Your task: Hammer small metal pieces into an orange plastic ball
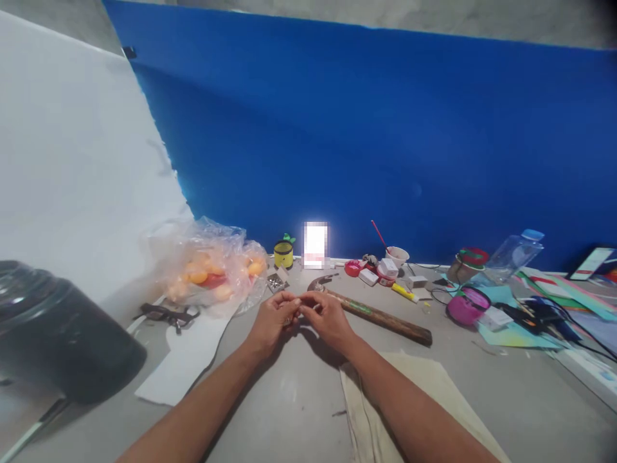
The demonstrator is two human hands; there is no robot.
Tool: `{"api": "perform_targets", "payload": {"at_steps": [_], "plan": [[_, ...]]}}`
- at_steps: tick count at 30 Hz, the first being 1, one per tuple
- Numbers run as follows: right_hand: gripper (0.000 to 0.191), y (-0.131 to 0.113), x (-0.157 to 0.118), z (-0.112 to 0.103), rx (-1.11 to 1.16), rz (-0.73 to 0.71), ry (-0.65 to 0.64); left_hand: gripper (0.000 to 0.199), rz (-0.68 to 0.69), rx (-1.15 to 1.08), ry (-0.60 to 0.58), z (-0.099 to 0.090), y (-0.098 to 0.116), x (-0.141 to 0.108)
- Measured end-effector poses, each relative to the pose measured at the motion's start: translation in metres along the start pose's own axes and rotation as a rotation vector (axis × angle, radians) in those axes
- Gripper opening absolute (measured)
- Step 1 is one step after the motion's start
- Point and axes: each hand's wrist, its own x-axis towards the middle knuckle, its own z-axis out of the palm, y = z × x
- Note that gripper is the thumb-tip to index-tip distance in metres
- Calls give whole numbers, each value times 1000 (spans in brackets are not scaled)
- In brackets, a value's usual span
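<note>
My left hand (276,321) and my right hand (326,316) meet above the grey table (289,399), fingertips pinched together. Whatever lies between the fingers is too small to make out. Just behind my right hand is a hammer (385,317), its claw head near my fingers and its wooden handle reaching to the right. A small open box of metal bits (276,281) sits just beyond my left hand. Under my right forearm lies a beige cloth (434,392).
A plastic bag of orange balls (207,270) and a large dark container (67,334) stand at the left. Along the back are a yellow pot (283,254), a bright screen (315,244) and a white cup (397,256). At the right are a pink pouch (466,308) and a clear bottle (513,257).
</note>
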Motion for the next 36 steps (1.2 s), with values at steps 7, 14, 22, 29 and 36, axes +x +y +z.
{"api": "perform_targets", "payload": {"at_steps": [7, 14, 22, 29, 36], "plan": [[14, 2, 3, 3, 377, 151, 28, 32, 68, 55, 67, 0, 0, -1], [12, 1, 4, -1, 408, 212, 3, 39, -5, -12, 21, 4, -8, -2], [19, 7, 5, -5, 507, 323, 104, 35, 1, -209, -43, 4, -4, 0], [40, 17, 9, -9, 856, 501, 125, 46, -29, -291, -125, 1, -2, 1], [44, 18, 10, -13, 1009, 553, 108, 47, 94, 22, -91, 0, -3, -4]]}}
